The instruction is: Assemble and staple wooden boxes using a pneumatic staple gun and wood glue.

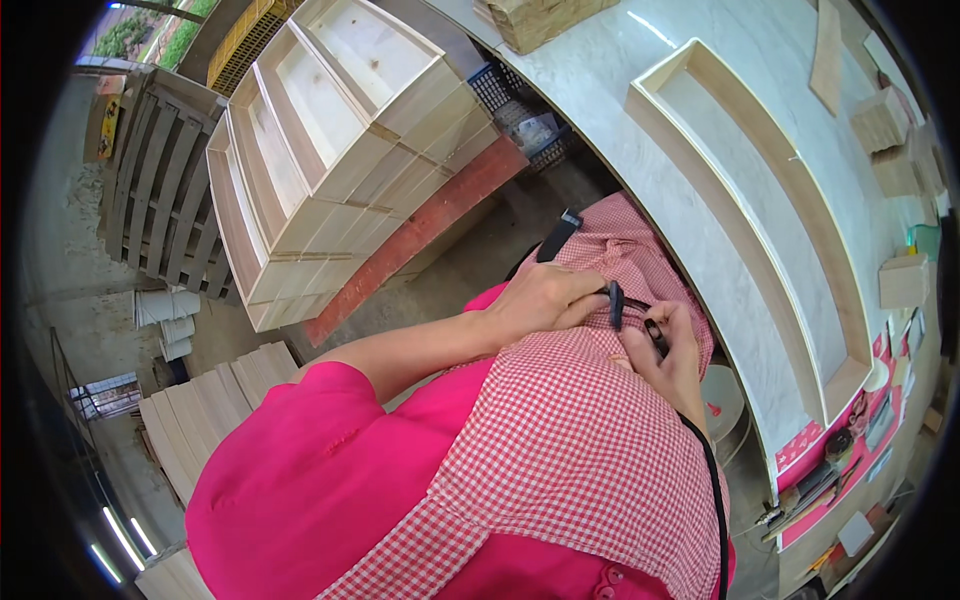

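Observation:
Both my hands are in front of the red-and-white checked apron (570, 430). My left hand (540, 297) is closed, thumb and fingers pinching a small dark clip-like piece (616, 304). Close by on the right, my right hand (672, 350) has its fingers curled round a thin black cord with a dark fitting (657, 337). A black cord (715, 490) runs down from near my right wrist along the apron. Beyond my left hand a black strap-like end (559, 236) sticks up. The exact kind of the small dark pieces is too unclear to tell.
Right of me, a long, narrow wooden frame (800, 260) lies on a white marbled table (590, 95). Stacked wooden trays (350, 170) rest on a red board (420, 240) at the left. Wooden blocks (905, 280) and tools (838, 445) sit along the table's right side.

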`<state>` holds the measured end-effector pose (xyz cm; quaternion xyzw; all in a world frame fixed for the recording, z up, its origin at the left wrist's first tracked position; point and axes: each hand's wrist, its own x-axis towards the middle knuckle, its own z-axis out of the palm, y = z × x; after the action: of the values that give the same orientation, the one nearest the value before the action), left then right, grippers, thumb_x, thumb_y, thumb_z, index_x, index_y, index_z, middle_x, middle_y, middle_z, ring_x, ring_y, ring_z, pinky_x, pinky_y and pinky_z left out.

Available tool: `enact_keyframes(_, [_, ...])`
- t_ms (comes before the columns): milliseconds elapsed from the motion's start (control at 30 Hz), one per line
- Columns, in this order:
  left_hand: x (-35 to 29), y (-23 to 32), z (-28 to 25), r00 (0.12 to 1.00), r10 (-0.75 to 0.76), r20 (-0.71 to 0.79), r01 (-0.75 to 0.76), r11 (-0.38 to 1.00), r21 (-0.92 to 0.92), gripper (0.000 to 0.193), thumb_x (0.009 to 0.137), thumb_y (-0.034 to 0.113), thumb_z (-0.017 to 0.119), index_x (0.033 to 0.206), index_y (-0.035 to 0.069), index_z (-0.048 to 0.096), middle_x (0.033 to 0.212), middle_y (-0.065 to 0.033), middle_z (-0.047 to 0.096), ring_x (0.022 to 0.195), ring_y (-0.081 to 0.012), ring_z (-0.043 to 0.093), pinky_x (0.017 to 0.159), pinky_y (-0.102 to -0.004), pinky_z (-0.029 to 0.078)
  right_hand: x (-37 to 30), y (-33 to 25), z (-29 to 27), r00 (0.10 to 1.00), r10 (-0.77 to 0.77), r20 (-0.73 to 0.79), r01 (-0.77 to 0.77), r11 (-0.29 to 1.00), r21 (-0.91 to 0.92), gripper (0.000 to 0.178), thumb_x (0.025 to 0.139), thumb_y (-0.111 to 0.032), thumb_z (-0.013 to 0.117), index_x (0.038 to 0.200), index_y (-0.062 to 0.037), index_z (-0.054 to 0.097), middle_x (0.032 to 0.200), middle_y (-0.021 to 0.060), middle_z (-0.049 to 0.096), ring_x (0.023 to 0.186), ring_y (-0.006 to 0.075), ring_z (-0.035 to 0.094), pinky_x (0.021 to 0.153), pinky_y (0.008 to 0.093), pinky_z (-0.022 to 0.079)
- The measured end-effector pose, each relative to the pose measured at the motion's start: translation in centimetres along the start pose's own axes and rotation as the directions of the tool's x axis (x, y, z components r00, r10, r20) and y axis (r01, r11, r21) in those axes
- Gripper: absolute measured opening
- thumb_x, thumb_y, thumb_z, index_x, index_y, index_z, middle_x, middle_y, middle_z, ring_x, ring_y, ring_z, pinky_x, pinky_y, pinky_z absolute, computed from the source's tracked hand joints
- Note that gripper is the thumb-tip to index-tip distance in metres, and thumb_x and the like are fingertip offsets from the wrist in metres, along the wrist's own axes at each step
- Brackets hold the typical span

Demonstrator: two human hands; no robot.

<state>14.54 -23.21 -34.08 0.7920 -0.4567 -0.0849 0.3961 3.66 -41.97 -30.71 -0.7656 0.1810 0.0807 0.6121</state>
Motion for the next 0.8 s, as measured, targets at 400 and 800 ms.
enact_keyframes(400, [1.9,-0.2,0.0,0.977,0.137,-0.164,-0.127,0.989,0.074,0.023,0.070,0.009,0.075,0.063,0.006,0.054,0.050,-0.0058,0.045,0.045,-0.0211,0.049,0.047,-0.0316,0.041,-0.1,1.3,-0.2,0.989,-0.143,0.040,0.146,0.984,-0.099,0.034,0.097,-0.032,0.053,0.107,-0.0008,0.044,0.077,0.0121,0.056,0.063,0.0208,0.054,0.058,0.0337,0.042])
enact_keyframes(800, [2.3,-0.7,-0.1,0.955,0.254,-0.153,-0.227,0.958,0.175,0.025,0.074,0.022,0.073,0.066,0.010,0.054,0.050,-0.0004,0.051,0.048,-0.0149,0.054,0.050,-0.0288,0.039,0.6,0.4,0.4,0.996,-0.074,0.054,0.082,0.985,-0.153,0.040,0.096,-0.032,0.056,0.116,0.0011,0.043,0.091,0.0217,0.064,0.077,0.0394,0.065,0.067,0.0421,0.051])
